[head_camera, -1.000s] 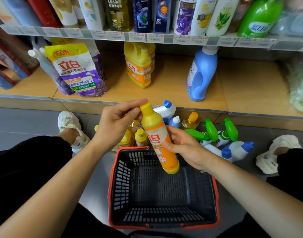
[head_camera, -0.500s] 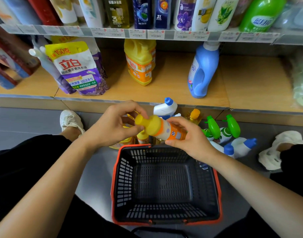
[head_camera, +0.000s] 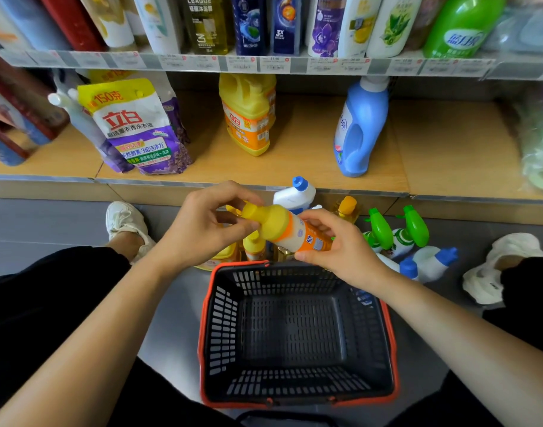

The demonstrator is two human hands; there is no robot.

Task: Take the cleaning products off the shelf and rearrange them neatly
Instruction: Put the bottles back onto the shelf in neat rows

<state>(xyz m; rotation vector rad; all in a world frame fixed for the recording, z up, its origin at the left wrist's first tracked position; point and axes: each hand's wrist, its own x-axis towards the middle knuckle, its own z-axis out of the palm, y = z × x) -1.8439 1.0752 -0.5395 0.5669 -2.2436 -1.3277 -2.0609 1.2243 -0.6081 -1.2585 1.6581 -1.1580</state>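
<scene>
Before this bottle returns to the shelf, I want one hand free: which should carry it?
Right. The right hand wraps the orange bottle around its body; the left hand only pinches the cap.

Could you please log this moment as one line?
left hand: grips cap | right hand: holds yellow-capped orange plastic detergent bottle sideways | black-and-red plastic basket: empty
</scene>
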